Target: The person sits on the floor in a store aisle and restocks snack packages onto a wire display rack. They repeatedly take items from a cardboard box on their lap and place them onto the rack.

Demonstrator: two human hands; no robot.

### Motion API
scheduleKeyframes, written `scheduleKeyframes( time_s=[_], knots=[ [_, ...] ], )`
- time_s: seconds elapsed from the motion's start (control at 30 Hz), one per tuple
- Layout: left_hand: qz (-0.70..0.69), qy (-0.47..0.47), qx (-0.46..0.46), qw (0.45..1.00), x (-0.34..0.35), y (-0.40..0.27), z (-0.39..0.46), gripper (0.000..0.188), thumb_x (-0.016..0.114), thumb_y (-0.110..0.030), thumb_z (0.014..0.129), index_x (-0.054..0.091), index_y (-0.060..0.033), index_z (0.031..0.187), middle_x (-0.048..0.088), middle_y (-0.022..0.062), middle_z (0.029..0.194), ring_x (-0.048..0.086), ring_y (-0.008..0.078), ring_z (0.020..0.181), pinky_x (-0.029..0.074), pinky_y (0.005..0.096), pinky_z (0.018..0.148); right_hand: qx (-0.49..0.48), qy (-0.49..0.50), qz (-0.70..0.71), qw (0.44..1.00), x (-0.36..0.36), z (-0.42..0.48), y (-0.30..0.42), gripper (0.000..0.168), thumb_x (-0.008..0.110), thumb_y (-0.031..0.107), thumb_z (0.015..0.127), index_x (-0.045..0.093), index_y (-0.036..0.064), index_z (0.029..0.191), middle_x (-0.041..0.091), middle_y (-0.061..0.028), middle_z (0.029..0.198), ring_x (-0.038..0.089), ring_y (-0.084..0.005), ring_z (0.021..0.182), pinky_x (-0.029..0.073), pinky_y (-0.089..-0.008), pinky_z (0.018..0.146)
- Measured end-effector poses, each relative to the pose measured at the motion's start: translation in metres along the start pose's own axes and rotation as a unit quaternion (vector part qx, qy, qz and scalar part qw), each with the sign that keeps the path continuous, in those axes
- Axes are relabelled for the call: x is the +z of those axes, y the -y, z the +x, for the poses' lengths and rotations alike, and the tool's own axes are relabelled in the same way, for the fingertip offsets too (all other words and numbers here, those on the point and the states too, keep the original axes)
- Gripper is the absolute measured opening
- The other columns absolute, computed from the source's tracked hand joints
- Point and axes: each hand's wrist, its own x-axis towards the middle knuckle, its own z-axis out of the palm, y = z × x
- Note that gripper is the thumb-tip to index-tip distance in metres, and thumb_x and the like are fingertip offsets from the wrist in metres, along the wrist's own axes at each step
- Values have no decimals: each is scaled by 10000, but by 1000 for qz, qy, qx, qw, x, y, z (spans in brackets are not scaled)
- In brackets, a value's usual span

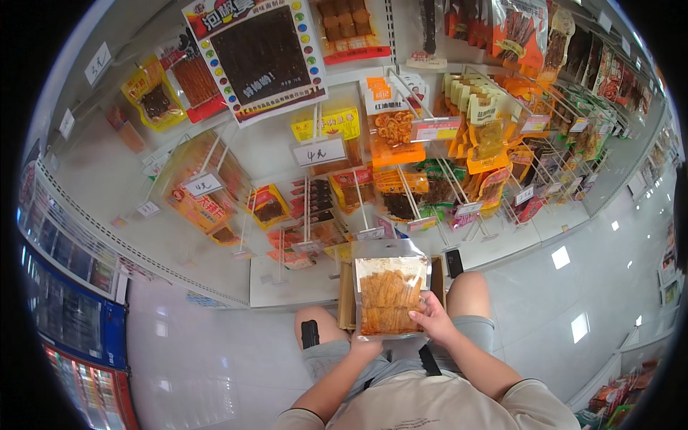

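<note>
A clear plastic snack packet (391, 301), with orange-brown strips inside, is held upright in front of my body. My right hand (432, 320) grips its right edge, the thumb lying over the front. At the packet's lower left corner is my left hand (367, 346); its fingers are mostly hidden behind the packet, which appears to rest in them. Behind the packet, between my knees, stands an open cardboard box (346, 301), its contents hidden.
Snack packets hang on wire hooks with price tags (320, 152) on the white shelving ahead. The bottom shelf (290, 282) is just past my knees. A dark object (454, 263) is by my right knee. Blue and red display coolers (115, 336) stand at the left.
</note>
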Motion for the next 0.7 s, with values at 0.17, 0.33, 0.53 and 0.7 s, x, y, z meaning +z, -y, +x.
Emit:
scheduleKeyframes(
  time_s=[0.17,0.33,0.53,0.7],
  knots=[
    [43,112,-5,993,-32,-19,-6,492,673,-311,962,658,-118,1414,652,142,1447,585,382,1352,439,531,1157,-109,60,-31,992,39,33,38,372,615,-10,1054,463,72,1384,610,-93,1396,590,-173,1283,500,-347,1056],
    [-96,56,11,994,-54,-5,-21,459,672,-309,988,665,-94,1393,683,150,1389,619,378,1281,474,520,1106,-157,26,-84,984,70,94,87,437,630,-28,1039,482,51,1442,612,-86,1411,578,-185,1333,468,-349,1118],
    [0,94,-32,995,-66,10,-39,411,677,-314,986,687,-92,1331,711,137,1313,655,354,1203,499,537,1027,-235,74,-113,963,95,156,118,430,643,-18,1037,507,37,1442,617,-79,1428,572,-180,1347,445,-351,1145],
    [100,70,-12,992,-52,-1,-35,391,672,-315,982,679,-125,1324,719,84,1251,661,314,1142,508,511,973,-263,74,-159,949,115,173,136,418,674,28,1040,515,28,1426,625,-86,1378,578,-162,1303,467,-332,1107]
  ],
)
